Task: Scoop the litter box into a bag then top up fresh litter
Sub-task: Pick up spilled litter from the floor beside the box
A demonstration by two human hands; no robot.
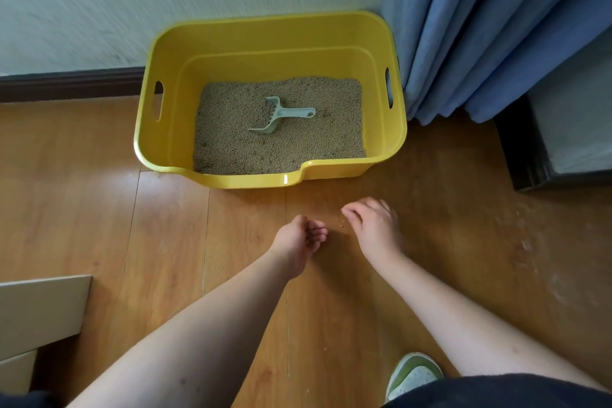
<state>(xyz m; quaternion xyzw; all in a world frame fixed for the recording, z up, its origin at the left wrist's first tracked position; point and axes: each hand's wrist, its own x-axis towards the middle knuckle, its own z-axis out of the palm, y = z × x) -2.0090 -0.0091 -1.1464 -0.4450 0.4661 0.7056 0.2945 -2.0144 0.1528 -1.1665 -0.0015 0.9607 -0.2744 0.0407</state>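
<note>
A yellow litter box [231, 180] stands on the wooden floor against the wall. It holds a bed of beige litter [298, 146]. A pale green scoop [280, 114] lies on the litter, handle pointing right. In front of the box, a few loose litter grains [341, 224] lie on the floor. My left hand [299, 239] is cupped, palm up, fingers curled; what it holds is hidden. My right hand [374, 225] is palm down beside the grains, its bent fingertips at the floor. No bag is in view.
A blue curtain [480, 27] hangs just right of the box. A dark-based piece of furniture [530, 162] stands at the right edge. A white panel [39, 308] juts in at the lower left. My green shoe [414, 374] is at the bottom.
</note>
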